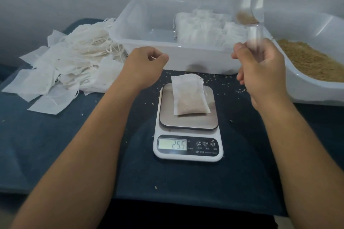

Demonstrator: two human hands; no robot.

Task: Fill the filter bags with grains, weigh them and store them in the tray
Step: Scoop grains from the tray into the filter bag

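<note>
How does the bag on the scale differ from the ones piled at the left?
The bag on the scale bulges with grain at its bottom and lies alone on the steel platform; the pile of bags lies flat, seemingly empty and overlapping on the dark cloth. The scale bag's drawstring looks pulled in; the pile's strings trail loose. Both are white filter fabric with drawstrings.

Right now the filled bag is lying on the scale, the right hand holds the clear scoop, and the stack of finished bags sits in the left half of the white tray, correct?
Not quite. The finished bags sit in the right half of the white tray; its left half shows bare floor. The head view shows this. The filled bag does lie on the scale, and the right hand holds the clear scoop.
</note>
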